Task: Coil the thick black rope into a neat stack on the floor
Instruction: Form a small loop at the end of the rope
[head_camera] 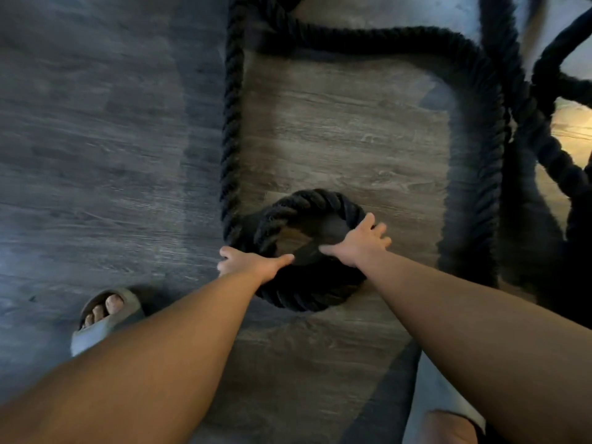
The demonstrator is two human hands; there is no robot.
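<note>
A thick black twisted rope lies on the grey wood floor. Part of it forms a small round coil point(307, 251) in the middle of the view. My left hand point(250, 262) grips the coil's left near side, thumb over the top and fingers curled round the outside. My right hand point(358, 241) rests on the coil's right side, fingers spread over the rope and thumb pointing into the hole. From the coil's left edge the loose rope point(231, 123) runs straight away from me, then bends right and comes back down the right side point(480, 187).
More loops of the same rope point(551, 91) lie tangled at the far right. My left foot in a grey slide sandal point(102, 318) stands at the lower left. My right knee in grey shorts point(445, 411) shows at the bottom right.
</note>
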